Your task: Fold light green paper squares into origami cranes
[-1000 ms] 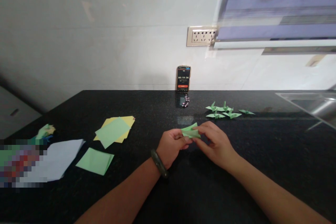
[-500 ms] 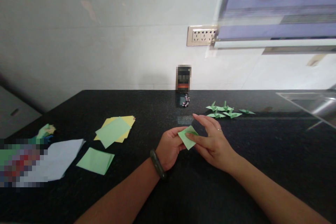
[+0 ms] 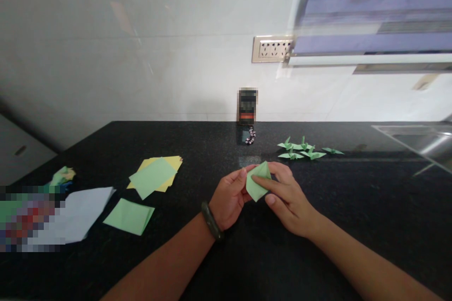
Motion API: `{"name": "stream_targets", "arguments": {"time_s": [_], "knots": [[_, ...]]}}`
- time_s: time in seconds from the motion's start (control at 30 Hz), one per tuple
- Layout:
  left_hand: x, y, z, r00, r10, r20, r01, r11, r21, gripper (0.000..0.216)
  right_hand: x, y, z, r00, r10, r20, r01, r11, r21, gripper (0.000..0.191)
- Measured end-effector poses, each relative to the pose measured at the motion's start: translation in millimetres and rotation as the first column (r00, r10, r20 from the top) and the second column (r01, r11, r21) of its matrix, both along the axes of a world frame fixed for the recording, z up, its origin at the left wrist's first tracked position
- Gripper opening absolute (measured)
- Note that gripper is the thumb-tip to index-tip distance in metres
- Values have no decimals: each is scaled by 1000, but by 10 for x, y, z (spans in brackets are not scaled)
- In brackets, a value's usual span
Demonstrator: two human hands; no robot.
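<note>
A small folded sheet of light green origami paper (image 3: 257, 189) is held up between both hands, over the dark counter. My left hand (image 3: 229, 195), with a dark bangle at the wrist, pinches its left edge between thumb and fingers. My right hand (image 3: 291, 197) lays its index finger across the paper's face, while its other fingers reach behind the right edge. Its thumb sits apart, below the paper. Several finished green paper cranes (image 3: 304, 149) stand on the counter beyond my right hand.
To the left lie yellow sheets (image 3: 173, 174) under a green square (image 3: 151, 176), a folded green sheet (image 3: 129, 216), white paper (image 3: 88, 211) and a crumpled paper bundle (image 3: 62, 176). A blurred-out upright object (image 3: 247, 106) with a beaded strap (image 3: 250, 135) leans on the wall. A sink (image 3: 431, 143) is at right.
The paper has turned from a flat diamond, and a creased flap now shows at its top. My right thumb has come off it, and my right fingers have curled behind.
</note>
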State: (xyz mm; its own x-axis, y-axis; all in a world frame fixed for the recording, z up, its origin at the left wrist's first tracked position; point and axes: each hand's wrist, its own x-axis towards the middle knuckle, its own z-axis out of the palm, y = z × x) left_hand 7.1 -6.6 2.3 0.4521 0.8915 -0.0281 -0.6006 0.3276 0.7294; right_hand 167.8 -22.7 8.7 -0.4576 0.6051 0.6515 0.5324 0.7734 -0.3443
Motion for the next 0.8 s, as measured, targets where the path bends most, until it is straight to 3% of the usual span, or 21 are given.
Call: {"name": "stream_targets", "arguments": {"time_s": [0.3,0.6,0.8], "knots": [[14,-16,-67,999,-19,-39,23,997,80,27,-34,-12,2,992,-82,-95,77,995,-62,25],[18,-32,-86,999,-18,-46,21,998,67,26,-65,-6,-29,985,-99,-139,96,995,-28,20],[41,-31,-106,993,33,-114,-31,999,14,26,-75,-28,1,994,-110,-22,109,992,-61,14]]}}
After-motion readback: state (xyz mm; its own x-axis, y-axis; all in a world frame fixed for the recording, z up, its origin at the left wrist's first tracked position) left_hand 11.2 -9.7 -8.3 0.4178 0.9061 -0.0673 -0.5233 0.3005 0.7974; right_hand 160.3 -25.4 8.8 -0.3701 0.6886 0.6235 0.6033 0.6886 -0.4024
